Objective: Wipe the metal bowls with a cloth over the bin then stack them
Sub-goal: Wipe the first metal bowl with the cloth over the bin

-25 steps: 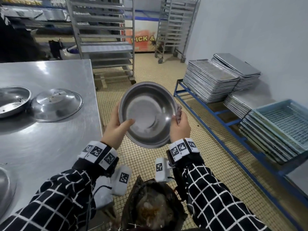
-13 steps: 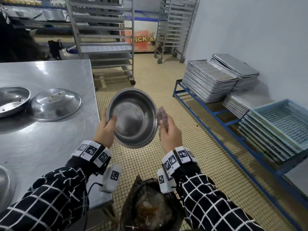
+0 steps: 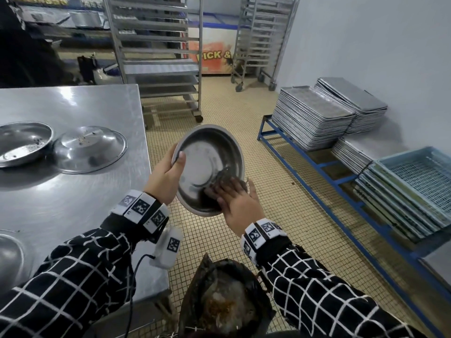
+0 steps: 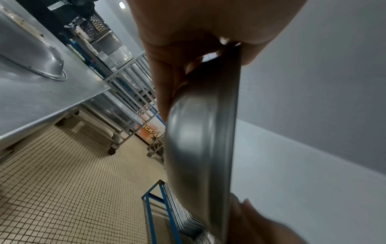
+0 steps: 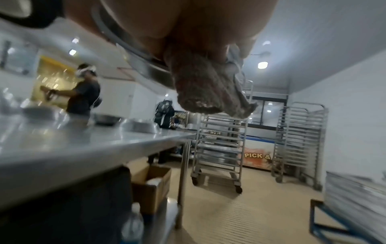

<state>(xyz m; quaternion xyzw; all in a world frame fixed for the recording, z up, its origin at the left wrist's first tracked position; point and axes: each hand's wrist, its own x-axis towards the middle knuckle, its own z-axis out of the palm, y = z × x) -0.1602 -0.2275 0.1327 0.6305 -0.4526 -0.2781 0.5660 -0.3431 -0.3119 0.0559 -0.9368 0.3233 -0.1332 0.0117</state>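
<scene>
Over the tiled floor, above the dark-lined bin (image 3: 224,301), a metal bowl (image 3: 210,157) is tilted with its inside toward me. My left hand (image 3: 168,176) grips its left rim, thumb inside. My right hand (image 3: 234,198) reaches in at the lower right and holds a grey-brown cloth (image 3: 223,175) against the inner wall. From the left wrist the bowl (image 4: 200,132) shows edge-on, with my left hand (image 4: 188,33) curled round its rim. In the right wrist view the bunched cloth (image 5: 204,85) hangs from my right hand beside the bowl's rim (image 5: 142,66).
The steel table (image 3: 73,203) at left carries a soiled upright bowl (image 3: 22,142), an upside-down bowl (image 3: 90,148) and another bowl (image 3: 9,262) at its near edge. Tray stacks (image 3: 310,118) and blue crates (image 3: 419,176) line the right wall. Wheeled racks (image 3: 158,57) stand behind.
The bowl has come lower and tipped more toward me. My right hand has gone from beside the rim into the bowl with the cloth. The left hand keeps its hold.
</scene>
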